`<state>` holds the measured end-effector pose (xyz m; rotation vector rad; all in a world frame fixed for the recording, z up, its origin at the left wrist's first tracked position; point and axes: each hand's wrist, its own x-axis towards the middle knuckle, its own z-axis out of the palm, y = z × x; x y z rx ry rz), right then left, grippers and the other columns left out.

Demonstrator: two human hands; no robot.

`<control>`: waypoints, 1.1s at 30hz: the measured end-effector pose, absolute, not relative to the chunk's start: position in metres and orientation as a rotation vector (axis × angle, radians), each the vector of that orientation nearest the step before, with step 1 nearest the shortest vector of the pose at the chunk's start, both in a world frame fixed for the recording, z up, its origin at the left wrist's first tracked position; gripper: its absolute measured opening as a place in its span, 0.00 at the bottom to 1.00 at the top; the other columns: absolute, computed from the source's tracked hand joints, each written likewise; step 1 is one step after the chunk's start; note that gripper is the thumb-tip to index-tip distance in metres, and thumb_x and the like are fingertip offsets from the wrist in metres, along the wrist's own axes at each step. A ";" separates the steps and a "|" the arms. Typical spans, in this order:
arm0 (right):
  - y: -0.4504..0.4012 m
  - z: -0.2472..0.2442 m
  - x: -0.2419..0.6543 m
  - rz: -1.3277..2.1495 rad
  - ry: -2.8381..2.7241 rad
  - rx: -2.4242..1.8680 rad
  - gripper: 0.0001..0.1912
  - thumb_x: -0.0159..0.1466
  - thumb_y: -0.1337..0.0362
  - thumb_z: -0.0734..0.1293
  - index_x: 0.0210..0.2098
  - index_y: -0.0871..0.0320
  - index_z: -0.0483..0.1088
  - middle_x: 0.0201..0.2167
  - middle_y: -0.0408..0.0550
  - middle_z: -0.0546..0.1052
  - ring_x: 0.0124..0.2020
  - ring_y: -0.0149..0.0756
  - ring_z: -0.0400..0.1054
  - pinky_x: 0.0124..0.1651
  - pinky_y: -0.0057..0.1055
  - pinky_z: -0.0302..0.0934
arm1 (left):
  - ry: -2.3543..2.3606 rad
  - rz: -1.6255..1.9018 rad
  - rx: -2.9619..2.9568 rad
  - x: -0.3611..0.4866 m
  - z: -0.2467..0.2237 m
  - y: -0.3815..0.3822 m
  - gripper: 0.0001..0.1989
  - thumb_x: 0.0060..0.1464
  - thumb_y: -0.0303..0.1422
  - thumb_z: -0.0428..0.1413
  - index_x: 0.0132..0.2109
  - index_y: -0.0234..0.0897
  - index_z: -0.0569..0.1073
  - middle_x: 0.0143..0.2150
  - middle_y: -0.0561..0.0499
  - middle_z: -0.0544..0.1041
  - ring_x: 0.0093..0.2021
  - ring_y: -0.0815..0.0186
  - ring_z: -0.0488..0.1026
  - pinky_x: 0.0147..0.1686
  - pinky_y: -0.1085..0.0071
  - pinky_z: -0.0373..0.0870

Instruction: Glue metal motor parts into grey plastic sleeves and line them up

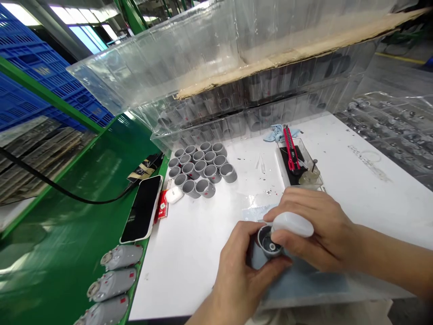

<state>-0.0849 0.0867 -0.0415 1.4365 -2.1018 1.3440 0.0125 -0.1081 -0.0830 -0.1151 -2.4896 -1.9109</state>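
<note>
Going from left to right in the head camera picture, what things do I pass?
Blue plastic crates → black phone → white earbud case → gray short tubes → red utility knife

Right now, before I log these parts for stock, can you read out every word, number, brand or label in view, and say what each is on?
No word or number can be read for certain.
Red packet beside the phone: white print, too small to read.
Grey cylinders at lower left: small red labels, too small to read.
Blue crate: pale patch, too blurred to read.
</note>
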 end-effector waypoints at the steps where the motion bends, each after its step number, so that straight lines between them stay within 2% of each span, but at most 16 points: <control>1: 0.086 -0.041 -0.085 1.337 -2.106 1.434 0.09 0.74 0.63 0.67 0.49 0.62 0.72 0.36 0.47 0.79 0.33 0.34 0.66 0.37 0.36 0.56 | -2.490 -1.921 -0.110 0.013 -0.083 -0.108 0.21 0.59 0.39 0.73 0.56 0.50 0.75 0.49 0.54 0.76 0.45 0.60 0.73 0.48 0.64 0.69; 6: 0.085 -0.041 -0.084 1.321 -2.115 1.454 0.10 0.74 0.63 0.67 0.51 0.62 0.72 0.35 0.47 0.78 0.32 0.35 0.66 0.36 0.37 0.55 | -2.451 -2.001 -0.085 0.013 -0.084 -0.106 0.22 0.57 0.38 0.74 0.55 0.50 0.75 0.48 0.55 0.76 0.46 0.60 0.73 0.46 0.65 0.69; 8: 0.085 -0.041 -0.084 1.332 -2.099 1.475 0.08 0.74 0.62 0.67 0.48 0.62 0.71 0.34 0.48 0.78 0.32 0.35 0.66 0.36 0.37 0.54 | -2.443 -2.002 -0.134 0.012 -0.083 -0.105 0.24 0.56 0.33 0.73 0.57 0.50 0.74 0.50 0.54 0.76 0.48 0.59 0.74 0.48 0.64 0.71; 12: 0.085 -0.042 -0.084 1.392 -2.046 1.510 0.07 0.73 0.63 0.67 0.41 0.61 0.68 0.33 0.48 0.77 0.31 0.35 0.66 0.35 0.37 0.54 | -2.437 -1.895 -0.242 0.012 -0.081 -0.103 0.28 0.52 0.25 0.63 0.59 0.48 0.71 0.50 0.53 0.77 0.47 0.59 0.76 0.48 0.63 0.74; 19: 0.083 -0.044 -0.085 1.411 -2.012 1.520 0.11 0.73 0.63 0.66 0.50 0.64 0.71 0.33 0.50 0.78 0.32 0.37 0.66 0.35 0.38 0.57 | -2.462 -1.883 -0.201 0.015 -0.079 -0.103 0.23 0.55 0.27 0.59 0.57 0.49 0.72 0.50 0.54 0.77 0.49 0.59 0.76 0.50 0.63 0.74; 25: 0.081 -0.043 -0.083 1.420 -1.949 1.542 0.11 0.74 0.63 0.65 0.51 0.64 0.70 0.35 0.52 0.79 0.32 0.37 0.66 0.36 0.38 0.58 | -2.529 -1.877 -0.156 0.014 -0.076 -0.105 0.18 0.56 0.28 0.60 0.53 0.47 0.72 0.46 0.55 0.77 0.43 0.61 0.75 0.45 0.65 0.72; 33: 0.081 -0.044 -0.082 1.479 -1.967 1.502 0.09 0.74 0.64 0.63 0.48 0.64 0.71 0.33 0.51 0.78 0.31 0.37 0.65 0.36 0.39 0.57 | -2.502 -1.922 -0.167 0.013 -0.074 -0.105 0.18 0.60 0.30 0.62 0.55 0.49 0.72 0.49 0.55 0.76 0.48 0.59 0.75 0.49 0.64 0.73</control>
